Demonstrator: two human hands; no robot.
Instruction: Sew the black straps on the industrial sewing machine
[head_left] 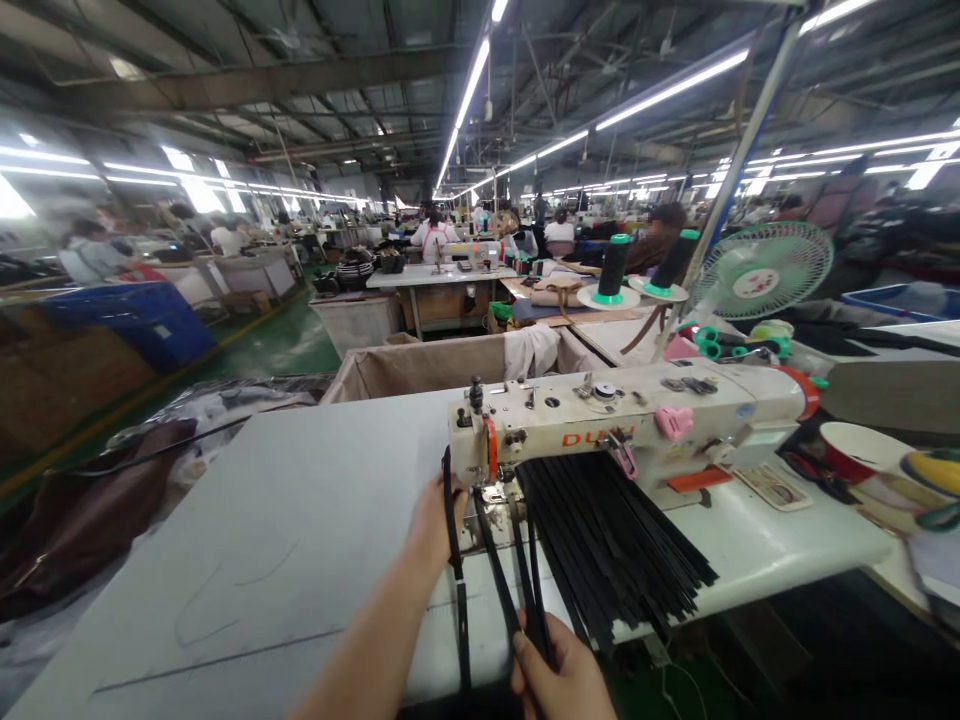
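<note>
Left hand: up by the head of the sewing machine (555, 410) went the left hand (430, 522), its fingertips hidden behind a black strap (452, 525) and the machine's edge — whether they pinched or only pressed, I couldn't tell.
Needle: too small and shadowed to make out above the metal plate (495, 492).
Right hand: in low, wrist cut off by the bottom edge, the right hand (561, 668) had thumb and fingers pinched on black strips (496, 560) — their number hard to count.
Strips: up and away from that hand they ran, towards the plate.
Strap: just right of the left hand it hung, its lower end lost in the dark near the white table's (322, 500) front edge.
Pile: the strip pile (615, 545) lay right of the left hand, its far ends hidden under the machine's arm.
</note>
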